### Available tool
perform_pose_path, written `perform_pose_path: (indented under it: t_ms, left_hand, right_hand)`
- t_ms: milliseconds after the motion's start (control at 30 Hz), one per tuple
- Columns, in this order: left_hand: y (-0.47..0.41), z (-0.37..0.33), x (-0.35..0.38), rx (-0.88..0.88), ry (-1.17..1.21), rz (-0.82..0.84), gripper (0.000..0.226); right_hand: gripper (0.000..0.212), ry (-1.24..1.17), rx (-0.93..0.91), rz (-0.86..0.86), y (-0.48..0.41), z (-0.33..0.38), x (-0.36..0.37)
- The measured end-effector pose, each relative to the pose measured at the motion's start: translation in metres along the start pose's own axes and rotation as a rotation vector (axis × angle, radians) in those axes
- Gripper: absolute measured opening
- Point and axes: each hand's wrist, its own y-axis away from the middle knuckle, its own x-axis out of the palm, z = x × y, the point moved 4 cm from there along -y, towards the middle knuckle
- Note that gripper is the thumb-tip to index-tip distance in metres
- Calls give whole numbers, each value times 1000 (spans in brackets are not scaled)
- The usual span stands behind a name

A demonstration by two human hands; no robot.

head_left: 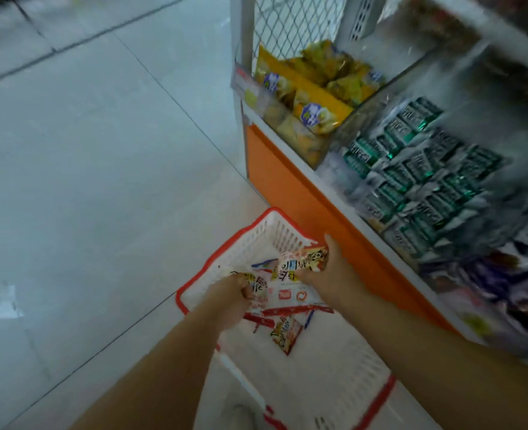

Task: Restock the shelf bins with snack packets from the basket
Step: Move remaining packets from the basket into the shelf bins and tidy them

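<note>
A white plastic basket (250, 240) with a red rim sits on the floor against the shelf base. Inside lie red-and-white snack packets (287, 332). My left hand (230, 301) is down in the basket, fingers closed on a packet (258, 288). My right hand (331, 274) grips another red-and-white packet (303, 260) just above the basket's far side. To the right, clear shelf bins hold yellow packets (312, 97) and green-and-silver packets (417, 178).
The shelf has an orange base panel (290, 181) and a wire mesh end panel (290, 26). Purple and dark packets (504, 280) fill a nearer bin at the right. Pale tiled floor (101, 150) spreads to the left.
</note>
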Motion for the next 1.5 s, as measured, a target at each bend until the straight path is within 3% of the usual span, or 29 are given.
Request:
perform_pose_path:
  t_ms: [133,167,200,267,333,433,567,667,700,800,933,1033,1067,1167,1267,1367,1500]
  left_hand:
    - [66,-36,-59,69,34,-32,16]
    - [84,-44,-72,89,55,-36,17]
    - [101,-53,-86,114,77,-44,16]
    - [132,-68,-110,160,102,-50,19]
    - [165,-85,-132,197,102,-8,45]
    - [206,-117,-163,311,-107,37,72]
    - [235,-162,-210,411,-275,29,64]
    - [240,-195,-241,511,-352,35,55]
    - [238,-204,-250,536,-331,58,54]
    - [236,-225,-273,619,-299,156,46]
    - [238,-244,-292,681,-332,336,50]
    - [237,-264,-303,696,-223,431,45]
    - [236,-273,-306,709,-190,447,46]
    - [232,-297,-307,739,-123,498,49]
    - [227,-315,-301,739,103,489,55]
    - [218,-321,-287,668,375,448,46]
    - [226,-321,-254,575,290,556,57]
  right_hand:
    - [115,-126,47,-52,69,46,-43]
    - [112,-147,51,-48,87,57,-55]
    - [96,-161,53,-33,103,68,-67]
    - [42,-149,21,12,133,88,-92]
    - [28,-83,-30,47,158,109,-117]
    - [35,51,-122,139,195,142,-149]
    - [40,206,-225,207,235,184,-175]
    - [69,186,-241,147,248,212,-190]
    - [69,146,-226,119,251,218,-196]
    - [42,-1,-226,84,256,225,-209]
    - [59,-70,-196,92,263,225,-203]
    - [82,-139,-162,130,264,224,-193]
    - [80,-170,-158,147,264,224,-191]
    - [50,-362,-184,181,271,229,-197]
    - [49,-598,-204,108,277,224,-214]
    - [49,-729,-164,14,276,208,-226]
    - [48,-693,-161,-12,274,195,-227]
